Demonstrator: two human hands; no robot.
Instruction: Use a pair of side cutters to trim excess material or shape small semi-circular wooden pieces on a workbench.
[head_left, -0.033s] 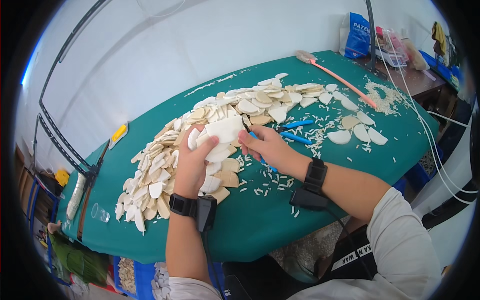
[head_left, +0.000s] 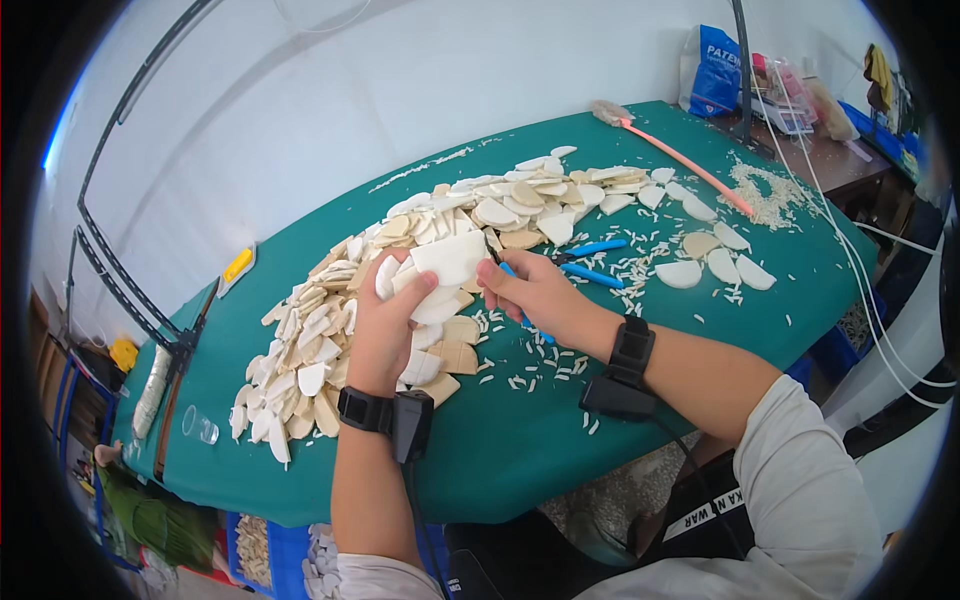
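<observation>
In my left hand [head_left: 388, 315] are several flat white pieces [head_left: 450, 259], thin and partly rounded, gripped under the thumb. My right hand [head_left: 535, 298] is closed round blue-handled nippers [head_left: 545, 336], whose dark jaws meet the upper right edge of the held pieces. Below and behind both hands spreads a long heap of flat white and cream half-round pieces [head_left: 318, 335]. A second pair of blue-handled nippers [head_left: 592, 275] lies on the green table just beyond my right hand.
Small white offcuts [head_left: 640, 270] litter the green tabletop [head_left: 560, 440]. At the far right lie a pink-handled brush [head_left: 690, 165] and a pile of scraps [head_left: 770, 195]. Several loose pieces [head_left: 722, 265] sit nearer. A clear cup [head_left: 200, 427] lies at the left edge; blue bins [head_left: 285, 555] stand below.
</observation>
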